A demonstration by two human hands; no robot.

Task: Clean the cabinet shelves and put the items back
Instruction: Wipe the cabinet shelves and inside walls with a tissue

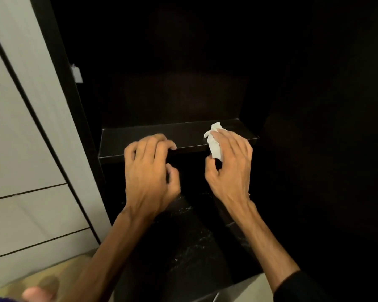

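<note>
A dark cabinet stands open in front of me, with a dark shelf (140,138) across its middle. My right hand (229,166) holds a crumpled white tissue (214,140) against the right part of the shelf, the thumb under the paper and the fingers over it. My left hand (151,171) is at the shelf's front edge with curled fingertips resting on it and nothing in its grasp. No items stand on the shelf. The cabinet's upper interior is too dark to make out.
A lower dark surface (190,236) below the shelf shows pale dusty streaks. A light grey panel with drawer seams (26,192) runs along the left. A small white catch (76,73) is fixed to the cabinet's left edge. Pale floor (31,280) lies at the bottom left.
</note>
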